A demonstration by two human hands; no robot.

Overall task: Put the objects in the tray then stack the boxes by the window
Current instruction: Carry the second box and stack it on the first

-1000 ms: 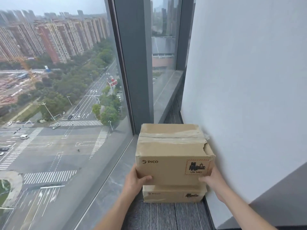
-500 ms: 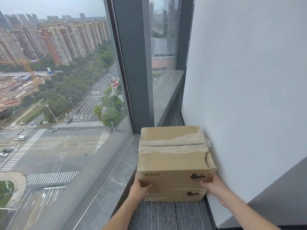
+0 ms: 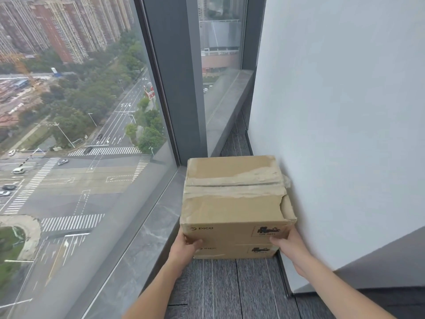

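A brown cardboard box (image 3: 234, 199) with torn tape on its top sits on a second, similar box (image 3: 232, 250), of which only the front strip shows. Both stand on the carpet between the window sill and the white wall. My left hand (image 3: 185, 246) grips the upper box at its lower left front corner, thumb on the front face. My right hand (image 3: 288, 244) holds its lower right front corner beside the wall.
A grey stone sill (image 3: 147, 229) runs along the floor-to-ceiling window (image 3: 76, 134) on the left. A dark window post (image 3: 179, 77) rises behind the boxes. The white wall (image 3: 345, 123) closes off the right. Grey carpet (image 3: 230, 286) lies in front of the boxes.
The upper box has come down onto the lower box, hiding most of its front. Both hands stayed on its lower corners and sank with it.
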